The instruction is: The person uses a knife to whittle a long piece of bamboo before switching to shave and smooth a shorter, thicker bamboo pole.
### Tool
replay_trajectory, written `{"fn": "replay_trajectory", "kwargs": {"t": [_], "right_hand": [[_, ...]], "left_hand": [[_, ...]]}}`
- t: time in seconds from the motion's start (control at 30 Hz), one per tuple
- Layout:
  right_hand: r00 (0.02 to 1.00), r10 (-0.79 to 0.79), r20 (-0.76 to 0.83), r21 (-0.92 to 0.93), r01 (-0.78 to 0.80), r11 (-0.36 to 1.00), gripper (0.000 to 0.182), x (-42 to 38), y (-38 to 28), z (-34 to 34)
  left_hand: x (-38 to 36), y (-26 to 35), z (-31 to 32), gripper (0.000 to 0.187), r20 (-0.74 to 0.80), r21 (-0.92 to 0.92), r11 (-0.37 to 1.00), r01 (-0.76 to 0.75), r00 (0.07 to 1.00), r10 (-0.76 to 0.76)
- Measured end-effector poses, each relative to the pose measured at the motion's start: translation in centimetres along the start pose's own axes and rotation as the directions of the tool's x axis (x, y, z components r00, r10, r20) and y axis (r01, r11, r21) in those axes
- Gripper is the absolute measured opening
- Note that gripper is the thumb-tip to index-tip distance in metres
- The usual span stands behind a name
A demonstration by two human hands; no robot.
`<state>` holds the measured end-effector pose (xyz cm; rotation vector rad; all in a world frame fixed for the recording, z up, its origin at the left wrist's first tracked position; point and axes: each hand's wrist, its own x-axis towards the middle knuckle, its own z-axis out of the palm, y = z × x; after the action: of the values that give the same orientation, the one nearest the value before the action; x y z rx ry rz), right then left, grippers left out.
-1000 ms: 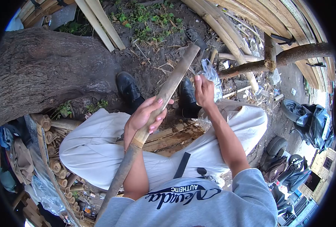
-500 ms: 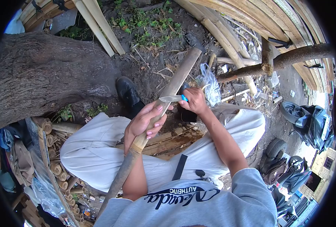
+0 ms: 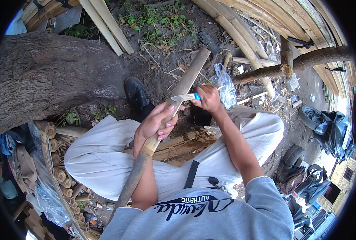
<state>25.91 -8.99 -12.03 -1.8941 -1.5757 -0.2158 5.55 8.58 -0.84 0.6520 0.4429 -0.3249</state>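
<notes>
A long split bamboo strip (image 3: 191, 73) runs slantwise across my lap, its far end pointing up and away over the dirt. My left hand (image 3: 156, 125) is wrapped round it just above a ringed node. My right hand (image 3: 208, 99) is closed on the blue handle of a knife (image 3: 185, 97). The blade lies across the bamboo strip, a little beyond my left fingertips, its tip over the strip's face. The strip's near end passes beside my left forearm and under my shirt's edge.
A thick tree trunk (image 3: 58, 80) stands at left, with stacked bamboo poles (image 3: 62, 175) below it. A branch rail (image 3: 306, 64) and bamboo slats (image 3: 282, 20) are at upper right. A plastic bag (image 3: 226, 86) lies past my right hand. Motorbikes (image 3: 326, 128) stand at right.
The knife and my right hand have shifted slightly up and to the right along the bamboo strip. My left hand keeps its grip, and the view has moved a little.
</notes>
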Motion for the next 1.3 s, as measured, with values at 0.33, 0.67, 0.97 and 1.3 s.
{"fn": "replay_trajectory", "kwargs": {"t": [0.33,0.67,0.97,1.3], "right_hand": [[0.303,0.937,-0.176,-0.183,-0.945,0.271,0.082,-3.6,9.5,-1.2],[0.502,0.836,-0.221,0.152,-0.829,0.538,0.063,2.9,-0.3,-3.3],[0.978,0.204,0.034,0.094,-0.206,0.974,0.046,1.1,-6.0,-2.5],[0.901,0.433,-0.024,0.012,-0.433,0.901,0.05,0.7,1.3,-1.8]], "left_hand": [[-1.8,0.3,3.0,0.047,0.155,0.072,0.997,0.031,0.987,-0.042],[-0.8,0.6,-0.3,0.048,0.045,-0.01,0.999,-0.032,0.998,0.032],[-1.0,0.9,0.3,0.047,0.062,-0.049,0.999,-0.008,0.998,0.011],[-2.2,0.9,0.1,0.05,0.073,0.067,0.998,0.004,0.997,-0.009]]}}
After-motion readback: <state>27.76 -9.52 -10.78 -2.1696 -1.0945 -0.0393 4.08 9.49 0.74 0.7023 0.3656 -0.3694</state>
